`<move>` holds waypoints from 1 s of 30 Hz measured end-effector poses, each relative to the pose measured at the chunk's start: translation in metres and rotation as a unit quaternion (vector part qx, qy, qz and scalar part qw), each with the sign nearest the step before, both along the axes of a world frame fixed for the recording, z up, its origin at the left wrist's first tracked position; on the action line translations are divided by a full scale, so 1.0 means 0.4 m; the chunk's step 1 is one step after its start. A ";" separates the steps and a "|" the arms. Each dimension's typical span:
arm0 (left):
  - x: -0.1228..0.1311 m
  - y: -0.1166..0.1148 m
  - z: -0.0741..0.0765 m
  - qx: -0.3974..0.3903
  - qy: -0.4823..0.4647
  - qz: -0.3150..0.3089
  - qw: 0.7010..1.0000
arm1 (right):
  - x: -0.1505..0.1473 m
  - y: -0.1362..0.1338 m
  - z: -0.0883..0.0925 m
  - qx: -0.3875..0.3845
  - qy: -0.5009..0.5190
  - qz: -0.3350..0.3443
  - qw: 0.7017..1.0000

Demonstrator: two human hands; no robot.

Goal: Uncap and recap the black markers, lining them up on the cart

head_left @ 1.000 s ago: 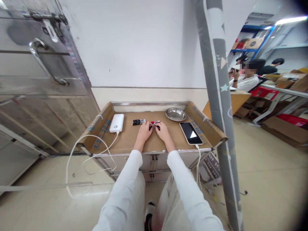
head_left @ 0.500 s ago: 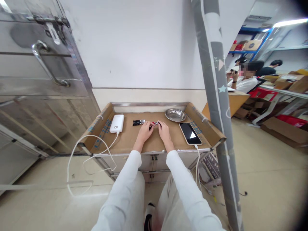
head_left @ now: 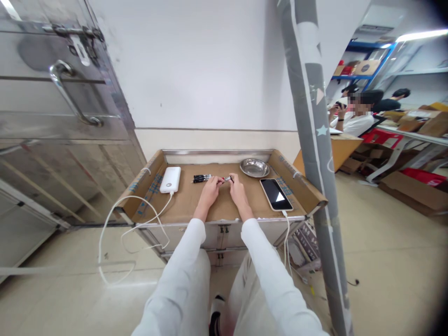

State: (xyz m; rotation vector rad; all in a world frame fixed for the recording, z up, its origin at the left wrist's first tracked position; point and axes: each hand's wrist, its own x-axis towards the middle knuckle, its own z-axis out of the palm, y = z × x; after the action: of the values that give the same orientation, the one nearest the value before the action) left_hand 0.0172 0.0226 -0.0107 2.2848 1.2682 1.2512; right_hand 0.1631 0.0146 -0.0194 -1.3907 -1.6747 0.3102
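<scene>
My left hand [head_left: 210, 190] and my right hand [head_left: 237, 189] are close together over the cardboard-covered top of a small cabinet [head_left: 185, 210]. Between their fingertips is a small pen-like object [head_left: 227, 179], dark with red and silver parts. Both hands have their fingers closed on it. Several black pens [head_left: 201, 178] lie side by side just left of my left hand. Behind and to the right of my right hand sits a round metal dish [head_left: 255, 168], in which no object can be made out.
A white power bank [head_left: 170, 179] with a cable lies at the left, a phone [head_left: 276, 194] with a cable at the right. A grey wrapped pole [head_left: 315, 140] stands beside the cabinet. People sit in the right background near boxes.
My fingers have shifted slightly around the small object. The view has moved a little; the pens, dish, phone and power bank stay in place.
</scene>
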 end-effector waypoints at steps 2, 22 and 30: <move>0.000 -0.001 0.001 0.004 0.006 0.001 1.000 | 0.001 0.003 -0.002 0.010 -0.008 0.022 1.000; -0.007 0.007 -0.020 0.013 0.023 0.064 0.998 | 0.005 0.013 -0.014 0.042 -0.008 -0.085 0.995; 0.002 -0.001 -0.021 -0.028 0.134 0.049 0.989 | 0.013 0.006 -0.011 0.052 -0.109 -0.129 0.984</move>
State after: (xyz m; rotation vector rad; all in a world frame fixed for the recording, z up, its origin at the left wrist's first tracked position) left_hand 0.0181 0.0221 -0.0191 2.4387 1.5003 0.9469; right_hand 0.1684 0.0171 -0.0239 -1.5851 -1.6330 -0.0795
